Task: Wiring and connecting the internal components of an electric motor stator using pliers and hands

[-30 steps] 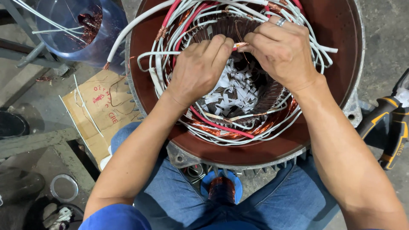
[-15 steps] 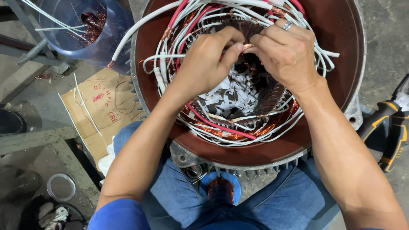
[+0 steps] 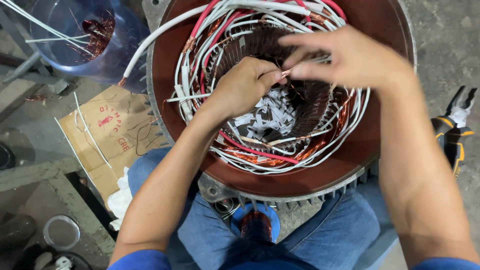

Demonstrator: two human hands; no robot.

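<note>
Your left hand (image 3: 245,87) sits closed at centre frame inside the motor stator (image 3: 280,95), thumb and forefinger pinching a thin copper wire end (image 3: 286,73). Your right hand (image 3: 350,60), upper right of centre, meets it at the same spot, fingertips closed on that wire; motion blur hides the exact finger placement.

Status, as judged: copper coils (image 3: 280,160) are seated in the slots, and white and red sleeved leads (image 3: 240,20) ring the winding loosely. White paper slot strips (image 3: 272,112) stick up untrimmed in the bore. The leads look neither tied nor laced, so connection work appears partway through.

Periphery: pliers (image 3: 457,127) at right edge; blue bucket with copper scrap (image 3: 85,35) upper left; cardboard sheet (image 3: 115,135) at left; copper wire spool (image 3: 256,225) bottom centre, between your knees.
</note>
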